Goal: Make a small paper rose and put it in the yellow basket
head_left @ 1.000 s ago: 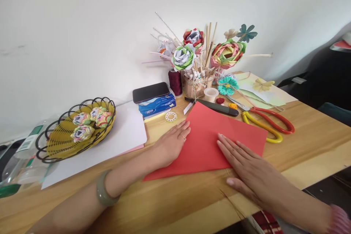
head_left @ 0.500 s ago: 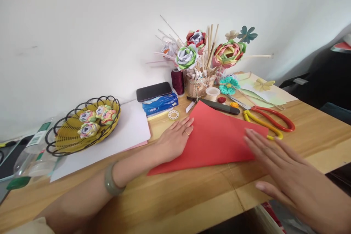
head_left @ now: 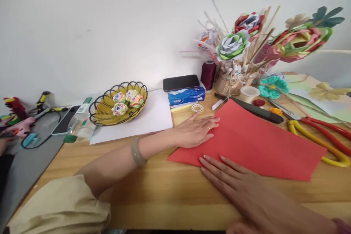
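A folded sheet of red paper point(head_left: 255, 142) lies on the wooden table in front of me. My left hand point(head_left: 193, 131) rests on its left part, fingers stretched out and pointing right, a ring on one finger and a bangle at the wrist. Along the paper's near edge lies my right hand point(head_left: 238, 182), flat with its fingers extended, the fingertips on the red paper close below my left hand. Neither hand grips anything.
Behind the paper stand a blue tissue pack point(head_left: 186, 97) with a phone point(head_left: 181, 83) on it, maroon thread point(head_left: 207, 75) and a pot of paper flowers point(head_left: 233, 84). Scissors point(head_left: 315, 128) lie right. At left sits a yellow basket point(head_left: 104, 115) on white paper point(head_left: 153, 120).
My right hand has moved left along the paper's near edge, from its right side to near my left hand. The view has turned left. My left hand stays on the paper.
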Available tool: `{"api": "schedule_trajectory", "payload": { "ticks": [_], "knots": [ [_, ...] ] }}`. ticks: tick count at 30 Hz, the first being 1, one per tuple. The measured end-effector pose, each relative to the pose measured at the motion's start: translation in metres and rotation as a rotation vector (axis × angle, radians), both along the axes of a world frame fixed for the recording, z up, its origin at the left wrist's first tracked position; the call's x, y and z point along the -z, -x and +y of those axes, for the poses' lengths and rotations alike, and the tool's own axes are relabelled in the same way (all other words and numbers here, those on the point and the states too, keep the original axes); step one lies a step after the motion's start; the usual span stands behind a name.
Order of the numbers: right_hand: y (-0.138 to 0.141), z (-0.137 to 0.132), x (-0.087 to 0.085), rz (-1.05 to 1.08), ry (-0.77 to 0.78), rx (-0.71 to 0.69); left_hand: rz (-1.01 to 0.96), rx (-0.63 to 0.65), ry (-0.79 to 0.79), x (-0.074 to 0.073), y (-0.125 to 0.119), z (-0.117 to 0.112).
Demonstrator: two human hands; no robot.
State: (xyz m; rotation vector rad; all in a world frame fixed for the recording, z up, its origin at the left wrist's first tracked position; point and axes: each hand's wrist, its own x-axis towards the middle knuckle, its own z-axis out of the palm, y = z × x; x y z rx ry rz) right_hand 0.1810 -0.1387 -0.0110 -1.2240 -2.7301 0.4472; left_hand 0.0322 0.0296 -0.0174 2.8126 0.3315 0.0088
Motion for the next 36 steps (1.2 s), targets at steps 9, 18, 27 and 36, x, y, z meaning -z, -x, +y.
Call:
{"api": "schedule_trajectory", "payload": {
  "ticks": [9,18,27,36],
  "knots": [
    [0.059,0.025,-0.006,0.058,0.144,-0.100,0.013,-0.002,-0.014,-0.002,0.000,-0.001],
    [0.098,0.032,-0.004,0.204,0.200,-0.182,-0.004,0.009,-0.012,-0.001,0.001,-0.002],
    [0.046,0.011,0.009,-0.010,-0.168,0.051,-0.027,-0.007,-0.047,0.000,0.001,-0.004],
    [0.044,-0.013,0.002,-0.033,-0.310,0.005,-0.050,0.008,-0.062,0.001,0.003,-0.004]
  ]
}}
